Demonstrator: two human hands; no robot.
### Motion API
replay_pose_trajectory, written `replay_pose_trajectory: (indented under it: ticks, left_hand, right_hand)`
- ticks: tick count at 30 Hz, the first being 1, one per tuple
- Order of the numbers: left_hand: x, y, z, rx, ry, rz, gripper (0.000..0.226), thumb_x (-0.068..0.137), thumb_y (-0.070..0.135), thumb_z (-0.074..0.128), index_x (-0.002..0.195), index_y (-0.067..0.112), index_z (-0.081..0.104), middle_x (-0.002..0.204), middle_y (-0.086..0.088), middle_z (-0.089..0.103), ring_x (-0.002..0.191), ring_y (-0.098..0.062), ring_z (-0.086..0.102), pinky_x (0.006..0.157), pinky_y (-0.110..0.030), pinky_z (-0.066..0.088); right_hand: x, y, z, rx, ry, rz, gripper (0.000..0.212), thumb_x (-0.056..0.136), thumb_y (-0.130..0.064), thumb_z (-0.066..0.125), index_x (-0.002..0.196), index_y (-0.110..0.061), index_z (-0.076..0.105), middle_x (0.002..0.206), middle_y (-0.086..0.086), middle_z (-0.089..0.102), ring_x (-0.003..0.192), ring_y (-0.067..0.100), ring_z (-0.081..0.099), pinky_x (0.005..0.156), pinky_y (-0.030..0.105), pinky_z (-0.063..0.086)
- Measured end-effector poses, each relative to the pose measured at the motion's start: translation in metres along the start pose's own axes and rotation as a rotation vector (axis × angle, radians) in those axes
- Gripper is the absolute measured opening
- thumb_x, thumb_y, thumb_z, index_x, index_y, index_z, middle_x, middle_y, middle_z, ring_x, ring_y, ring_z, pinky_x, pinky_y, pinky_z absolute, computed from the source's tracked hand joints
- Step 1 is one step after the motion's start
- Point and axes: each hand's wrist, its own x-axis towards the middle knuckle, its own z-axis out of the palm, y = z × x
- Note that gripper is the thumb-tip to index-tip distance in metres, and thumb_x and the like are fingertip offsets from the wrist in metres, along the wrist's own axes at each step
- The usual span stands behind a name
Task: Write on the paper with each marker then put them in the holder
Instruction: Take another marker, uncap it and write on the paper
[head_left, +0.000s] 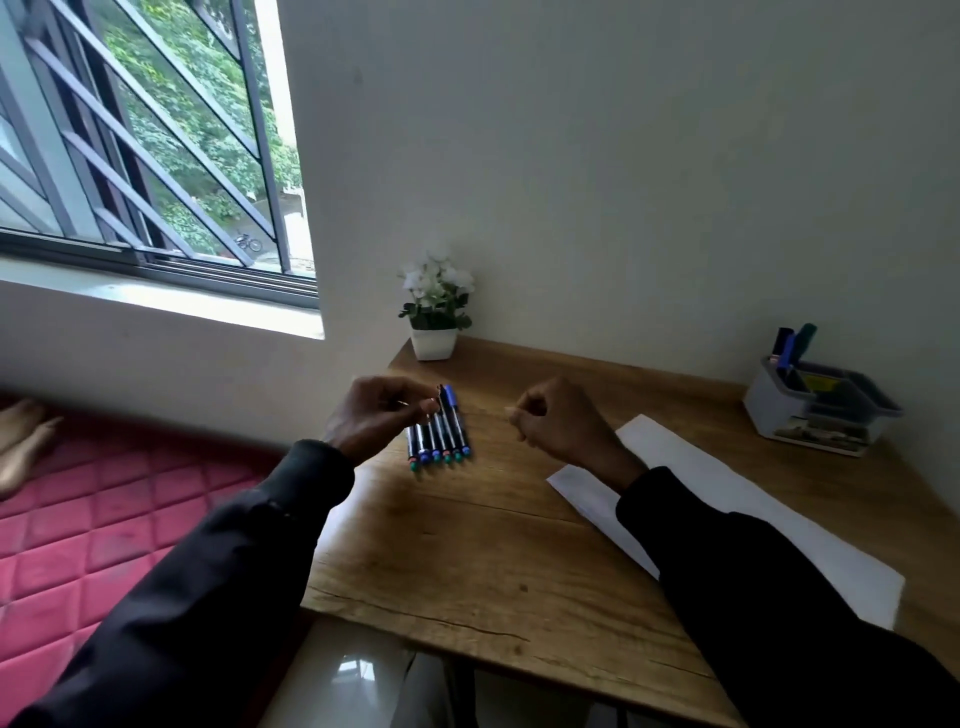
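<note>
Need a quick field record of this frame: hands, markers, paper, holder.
left hand: fingertips at far ends of marker row; grip unclear
right hand: fingers curled, holding nothing, beside paper
marker row: side by side on desk
paper: flat on desk, partly under right forearm
holder: far right of desk, some markers already in it

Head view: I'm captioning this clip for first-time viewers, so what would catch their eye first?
The row of markers lying side by side on the wooden desk, with the left hand curled over their far ends. Next, the white paper near the right hand, and the grey holder at the desk's far right, blue and dark tips poking out.
</note>
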Motion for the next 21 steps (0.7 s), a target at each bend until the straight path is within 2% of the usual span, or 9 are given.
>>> replay_pose_trajectory:
  ticks: [3, 5, 8, 16, 21]
  left_hand:
    - [-0.002, -0.005, -0.003, -0.021, 0.013, -0.007, 0.017, 0.08, 0.012, 0.076, 0.096, 0.012, 0.075, 0.087, -0.003, 0.076, 0.078, -0.016, 0.072, 0.074, -0.028, 0.057]
    - [-0.003, -0.006, -0.003, -0.013, 0.013, 0.006, 0.019, 0.08, 0.011, 0.076, 0.098, 0.007, 0.074, 0.089, -0.008, 0.075, 0.077, -0.016, 0.072, 0.073, -0.024, 0.057]
    - [-0.003, -0.006, -0.003, -0.003, 0.012, 0.02, 0.021, 0.081, 0.01, 0.075, 0.101, 0.003, 0.073, 0.092, -0.008, 0.074, 0.078, -0.013, 0.072, 0.069, -0.018, 0.056]
    - [-0.001, -0.008, -0.005, 0.011, 0.014, 0.028, 0.022, 0.083, 0.012, 0.074, 0.103, 0.005, 0.073, 0.095, -0.007, 0.074, 0.082, -0.013, 0.071, 0.071, -0.019, 0.057]
    - [-0.001, -0.011, -0.003, -0.009, 0.037, 0.004, 0.021, 0.083, 0.013, 0.074, 0.102, 0.007, 0.074, 0.093, -0.007, 0.074, 0.082, -0.014, 0.071, 0.068, -0.016, 0.055]
  right_hand:
    - [0.007, -0.016, 0.024, -0.044, 0.001, 0.007, 0.014, 0.091, -0.026, 0.073, 0.086, -0.014, 0.075, 0.086, -0.002, 0.074, 0.079, 0.012, 0.067, 0.075, 0.029, 0.056]
    - [0.01, -0.024, 0.037, -0.05, -0.011, 0.011, 0.012, 0.091, -0.026, 0.072, 0.093, -0.015, 0.075, 0.09, 0.0, 0.074, 0.082, 0.012, 0.067, 0.079, 0.033, 0.059]
    - [0.015, -0.032, 0.048, -0.078, -0.013, 0.011, 0.013, 0.091, -0.026, 0.071, 0.09, -0.013, 0.075, 0.088, 0.002, 0.074, 0.08, 0.015, 0.068, 0.077, 0.036, 0.059]
    - [0.019, -0.032, 0.054, -0.133, -0.019, 0.071, 0.025, 0.086, -0.032, 0.073, 0.075, -0.01, 0.073, 0.075, 0.006, 0.073, 0.072, 0.02, 0.069, 0.069, 0.041, 0.059]
    - [0.02, -0.032, 0.052, -0.167, -0.01, 0.074, 0.022, 0.086, -0.027, 0.068, 0.075, -0.008, 0.071, 0.074, 0.008, 0.071, 0.07, 0.022, 0.068, 0.065, 0.04, 0.057]
